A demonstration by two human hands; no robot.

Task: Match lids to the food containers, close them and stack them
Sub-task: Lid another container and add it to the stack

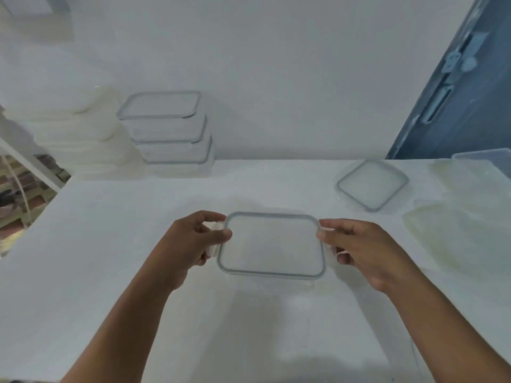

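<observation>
Clear plastic rectangular container with a grey-rimmed lid (pixel 271 244) sits level at the centre of the white table (pixel 138 217), long axis left to right. The left hand (pixel 193 239) and right hand (pixel 356 247) each pinch a white clip at its short ends. A stack of three lidded containers (pixel 166 131) stands rear left, well apart; one square grey-rimmed lid (pixel 372 185) lies right, beside pale yellowish lids (pixel 456 233).

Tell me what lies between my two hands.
Head view: a clear rectangular plastic container with grey-rimmed lid, its ends held by the left hand and right hand.
</observation>
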